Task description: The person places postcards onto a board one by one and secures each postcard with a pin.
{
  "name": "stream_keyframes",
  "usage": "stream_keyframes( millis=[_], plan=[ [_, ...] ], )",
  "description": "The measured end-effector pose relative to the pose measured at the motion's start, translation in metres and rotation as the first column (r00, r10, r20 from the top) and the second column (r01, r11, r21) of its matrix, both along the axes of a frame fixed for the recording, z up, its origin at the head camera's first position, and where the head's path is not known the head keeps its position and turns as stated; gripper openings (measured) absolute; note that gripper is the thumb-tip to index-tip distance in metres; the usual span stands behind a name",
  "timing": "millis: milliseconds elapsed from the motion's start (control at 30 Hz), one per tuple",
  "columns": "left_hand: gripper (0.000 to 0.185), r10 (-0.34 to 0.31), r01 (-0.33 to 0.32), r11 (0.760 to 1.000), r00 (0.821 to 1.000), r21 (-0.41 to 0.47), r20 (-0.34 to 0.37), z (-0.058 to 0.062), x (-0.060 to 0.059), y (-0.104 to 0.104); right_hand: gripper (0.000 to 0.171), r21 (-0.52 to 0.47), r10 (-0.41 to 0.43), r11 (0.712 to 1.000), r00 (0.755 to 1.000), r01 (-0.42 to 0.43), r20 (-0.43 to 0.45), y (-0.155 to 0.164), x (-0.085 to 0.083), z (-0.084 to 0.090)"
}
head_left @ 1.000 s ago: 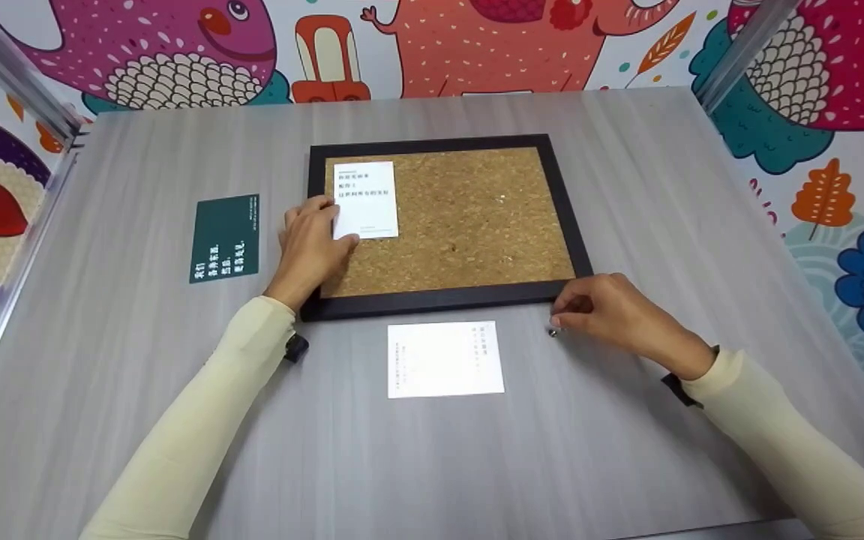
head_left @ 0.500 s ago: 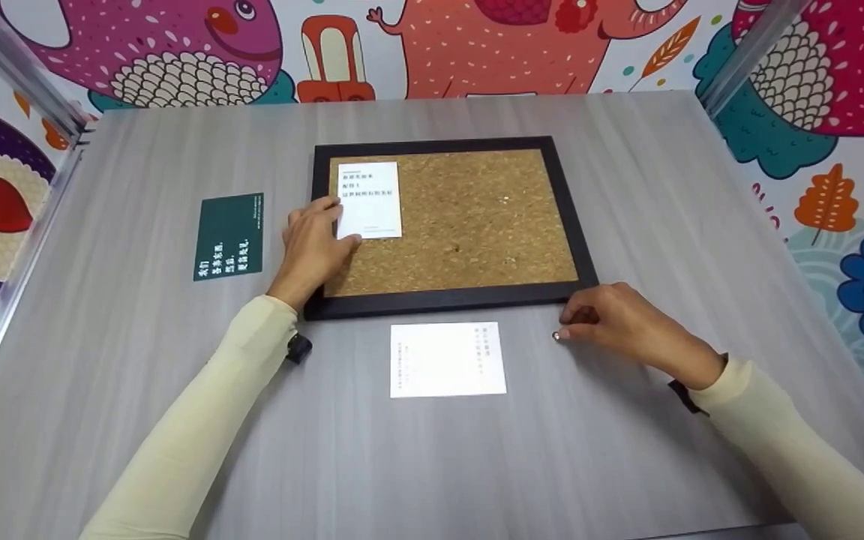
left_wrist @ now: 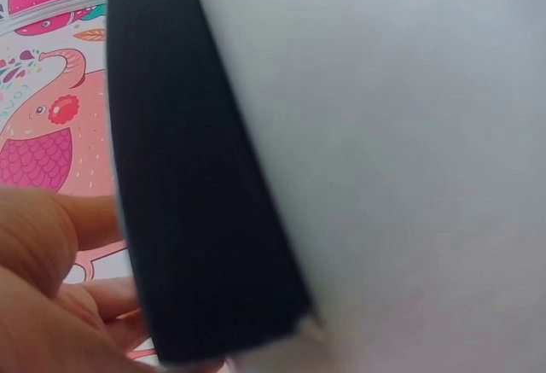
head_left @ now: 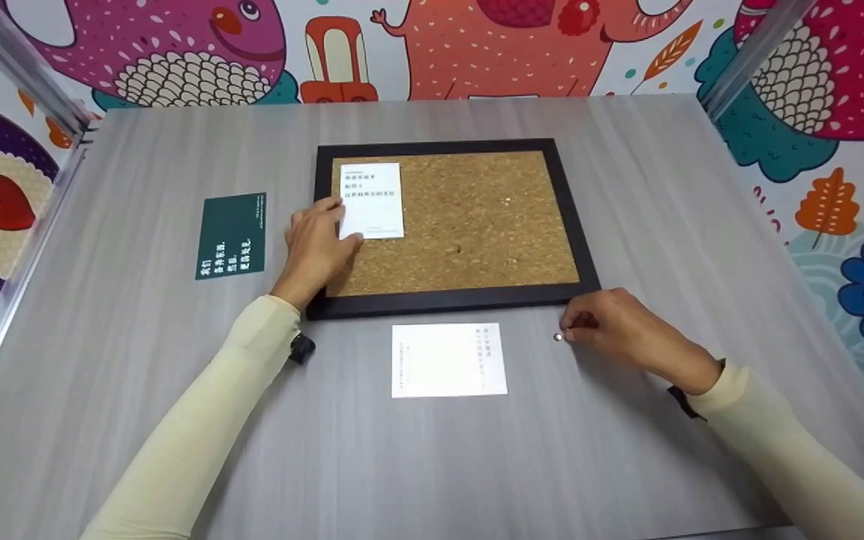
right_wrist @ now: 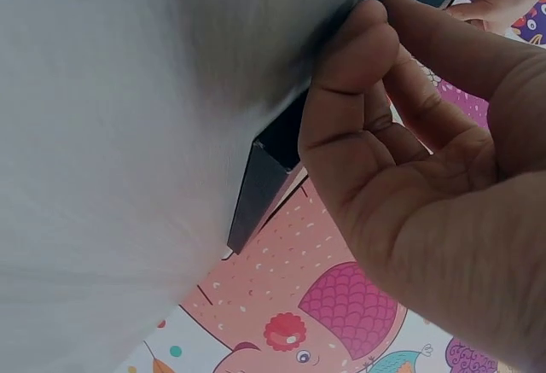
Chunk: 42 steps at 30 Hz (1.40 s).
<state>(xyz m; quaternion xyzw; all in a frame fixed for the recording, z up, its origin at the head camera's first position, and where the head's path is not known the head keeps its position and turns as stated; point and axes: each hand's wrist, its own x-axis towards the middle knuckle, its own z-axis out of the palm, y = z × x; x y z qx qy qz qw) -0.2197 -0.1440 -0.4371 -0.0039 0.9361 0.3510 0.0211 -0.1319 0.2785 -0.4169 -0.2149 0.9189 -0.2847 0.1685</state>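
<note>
A cork board (head_left: 477, 217) with a black frame lies on the table. A white printed card (head_left: 372, 206) lies upright on its left part. My left hand (head_left: 317, 251) rests over the frame's left side, index fingertip at the card's left edge and thumb at its lower left corner. In the left wrist view, fingers (left_wrist: 94, 219) show beside the black frame (left_wrist: 188, 177). Just off the board's lower right corner, my right hand (head_left: 616, 326) pinches a small shiny thumbtack (head_left: 558, 337) between thumb and fingertip, low over the table. Fingers (right_wrist: 358, 74) mostly hide the tack in the right wrist view.
A dark green card (head_left: 231, 236) with white writing lies left of the board. Another white card (head_left: 448, 360) lies in front of it, sideways. The grey table (head_left: 402, 472) meets walls with colourful animal pictures at the back and sides.
The right hand has shifted slightly down and right, with the tack at its fingertips. The left hand stays on the board and card. The head view has shifted a little.
</note>
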Motion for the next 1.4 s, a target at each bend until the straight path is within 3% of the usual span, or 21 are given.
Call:
stream_keyframes(
  millis=[267,533,767,967,1400],
  plan=[
    [0.059,0.003,-0.003,1.000,1.000,-0.031,0.000,0.000,-0.002,0.001,0.016,-0.011,0.001,1.000,1.000,-0.001,-0.030,0.000,-0.001,0.001],
    [0.060,0.003,-0.003,1.000,1.000,-0.030,0.000,0.000,-0.001,0.001,0.010,-0.105,-0.086,0.992,0.991,0.075,-0.099,-0.002,-0.005,0.007],
    [0.060,0.010,-0.010,1.000,1.000,-0.026,0.005,0.001,0.000,0.002,0.009,-0.185,-0.169,0.970,0.984,0.156,-0.055,-0.012,-0.015,0.009],
    [0.060,0.004,-0.004,0.999,1.000,-0.034,0.001,0.001,0.000,0.001,0.004,-0.254,-0.189,0.952,0.981,0.171,-0.049,-0.027,-0.025,0.006],
    [0.061,0.011,-0.011,0.999,1.000,-0.034,0.010,0.002,0.000,0.002,0.005,-0.271,-0.185,0.948,0.982,0.167,-0.040,-0.059,-0.046,0.008]
  ],
)
